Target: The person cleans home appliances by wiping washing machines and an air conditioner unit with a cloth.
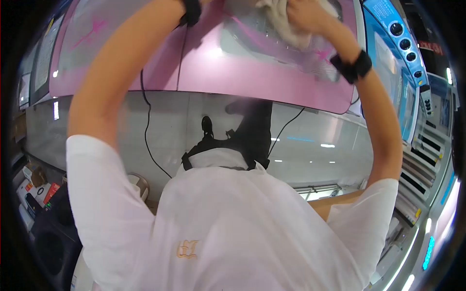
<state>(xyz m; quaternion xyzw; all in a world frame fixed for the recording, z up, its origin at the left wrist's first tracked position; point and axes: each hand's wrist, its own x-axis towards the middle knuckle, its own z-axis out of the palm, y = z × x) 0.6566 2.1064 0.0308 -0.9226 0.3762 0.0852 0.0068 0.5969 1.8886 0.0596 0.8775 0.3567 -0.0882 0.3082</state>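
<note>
My right hand [308, 17] is closed on a pale, crumpled cloth [279, 22], which lies against the clear lid of a pink twin-tub washing machine [228, 75]. A black band circles the right wrist. Over the middle of the same machine reaches my left arm, also with a black wristband. Only a sliver of my left hand [206, 1] shows at the top edge; its fingers are out of frame.
A blue machine with a row of dark knobs [405, 44] stands close on the right. Black cords [147, 126] hang down to the shiny floor [165, 116]. At lower left are a black speaker [51, 242] and several small boxes.
</note>
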